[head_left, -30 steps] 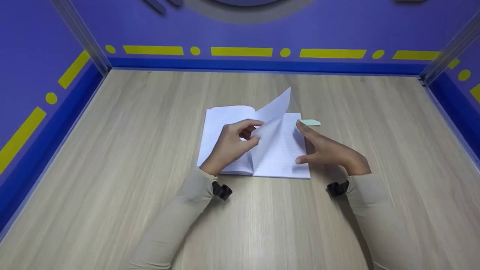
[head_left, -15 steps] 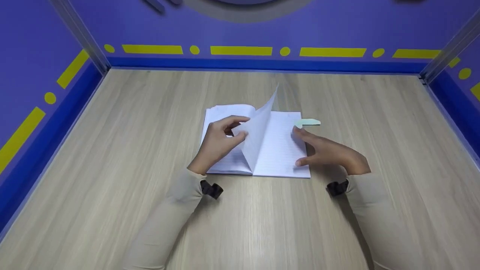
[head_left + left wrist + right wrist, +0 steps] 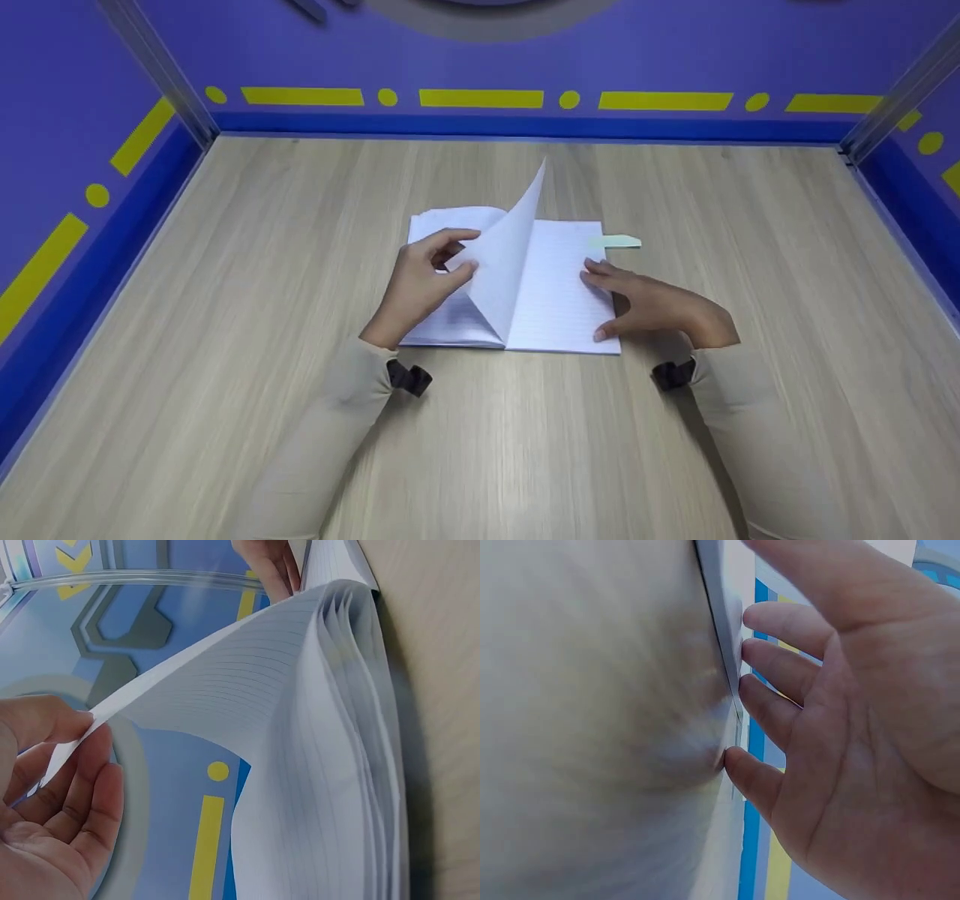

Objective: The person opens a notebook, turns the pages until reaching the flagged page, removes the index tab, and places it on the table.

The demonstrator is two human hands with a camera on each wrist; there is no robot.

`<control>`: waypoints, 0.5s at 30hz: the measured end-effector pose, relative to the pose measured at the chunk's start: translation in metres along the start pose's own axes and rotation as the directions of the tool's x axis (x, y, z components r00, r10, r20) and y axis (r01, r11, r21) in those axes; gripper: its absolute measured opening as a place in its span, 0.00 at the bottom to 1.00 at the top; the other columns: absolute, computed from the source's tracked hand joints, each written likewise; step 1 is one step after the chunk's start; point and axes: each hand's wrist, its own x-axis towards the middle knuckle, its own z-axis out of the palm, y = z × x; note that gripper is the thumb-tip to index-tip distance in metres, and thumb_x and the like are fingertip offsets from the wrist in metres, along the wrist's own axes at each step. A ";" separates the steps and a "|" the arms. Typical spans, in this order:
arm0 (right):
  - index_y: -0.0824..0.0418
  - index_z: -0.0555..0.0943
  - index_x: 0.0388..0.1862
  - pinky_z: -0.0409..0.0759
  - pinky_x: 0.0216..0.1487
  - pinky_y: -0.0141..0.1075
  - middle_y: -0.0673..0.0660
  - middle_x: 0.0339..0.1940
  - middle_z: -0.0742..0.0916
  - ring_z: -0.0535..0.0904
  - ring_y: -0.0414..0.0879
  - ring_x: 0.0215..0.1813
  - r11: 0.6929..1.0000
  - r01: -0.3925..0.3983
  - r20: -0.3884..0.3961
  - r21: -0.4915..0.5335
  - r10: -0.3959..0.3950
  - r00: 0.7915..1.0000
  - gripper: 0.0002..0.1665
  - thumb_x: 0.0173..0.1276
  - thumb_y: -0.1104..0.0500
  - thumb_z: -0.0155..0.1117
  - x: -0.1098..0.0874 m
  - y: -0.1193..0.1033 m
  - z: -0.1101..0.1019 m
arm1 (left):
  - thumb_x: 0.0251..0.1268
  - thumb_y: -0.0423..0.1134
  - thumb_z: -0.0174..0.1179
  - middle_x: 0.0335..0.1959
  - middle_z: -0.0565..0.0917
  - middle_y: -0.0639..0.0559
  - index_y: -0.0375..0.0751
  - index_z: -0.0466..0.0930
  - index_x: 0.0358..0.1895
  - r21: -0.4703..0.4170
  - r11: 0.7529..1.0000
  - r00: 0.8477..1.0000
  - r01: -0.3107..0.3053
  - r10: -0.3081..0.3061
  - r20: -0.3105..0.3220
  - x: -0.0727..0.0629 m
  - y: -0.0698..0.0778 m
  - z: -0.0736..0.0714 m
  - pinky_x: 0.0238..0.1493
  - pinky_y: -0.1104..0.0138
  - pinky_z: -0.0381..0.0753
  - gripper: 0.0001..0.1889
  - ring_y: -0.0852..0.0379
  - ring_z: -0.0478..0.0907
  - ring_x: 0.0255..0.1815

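An open lined notebook (image 3: 566, 300) lies on the table. My left hand (image 3: 421, 281) pinches the edge of one raised page (image 3: 499, 262) between thumb and fingers. The left wrist view shows that page (image 3: 217, 675) slanting up from the spine to the hand (image 3: 60, 802), above several curved leaves on the left half. My right hand (image 3: 651, 304) touches the right page near its outer edge, fingers spread. In the right wrist view its fingertips meet the notebook's edge (image 3: 721, 622). A pale green tab (image 3: 622, 241) sticks out past the right page.
The wood-grain table (image 3: 487, 450) meets a blue-purple back wall (image 3: 480, 67) with yellow marks. Similar side walls stand at left and right. Each sleeve cuff carries a small black wrist camera, the left one (image 3: 410, 377) nearer the notebook's spine.
My left hand has moved left, drawing the raised page over toward the left half. The right hand's fingers have shifted slightly down the right page, below the green tab.
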 end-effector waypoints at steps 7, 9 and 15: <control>0.66 0.54 0.76 0.45 0.76 0.56 0.61 0.80 0.52 0.40 0.60 0.80 1.000 -0.009 0.003 -0.005 0.009 1.000 0.58 0.54 0.47 0.74 0.001 -0.001 0.000 | 0.57 0.29 0.63 0.34 0.84 0.47 0.39 0.81 0.54 0.050 0.998 0.999 -0.034 0.034 -0.007 -0.001 -0.003 -0.002 0.38 0.71 0.76 0.19 0.60 0.75 0.33; 0.66 0.54 0.76 0.45 0.76 0.56 0.61 0.80 0.52 0.40 0.60 0.80 1.000 -0.011 0.002 -0.005 0.011 1.000 0.58 0.54 0.47 0.74 0.000 -0.002 0.000 | 0.57 0.29 0.63 0.38 0.84 0.45 0.39 0.80 0.56 0.073 0.996 0.998 -0.060 0.060 -0.002 -0.001 -0.004 -0.003 0.40 0.69 0.78 0.21 0.59 0.76 0.33; 0.64 0.54 0.76 0.45 0.76 0.56 0.60 0.80 0.51 0.40 0.60 0.80 1.000 -0.028 0.001 -0.008 0.028 1.000 0.58 0.54 0.46 0.74 0.000 -0.003 0.000 | 0.58 0.27 0.61 0.54 0.79 0.43 0.38 0.75 0.62 0.146 0.980 0.991 -0.132 0.128 0.043 -0.003 -0.008 -0.005 0.44 0.63 0.80 0.25 0.53 0.76 0.39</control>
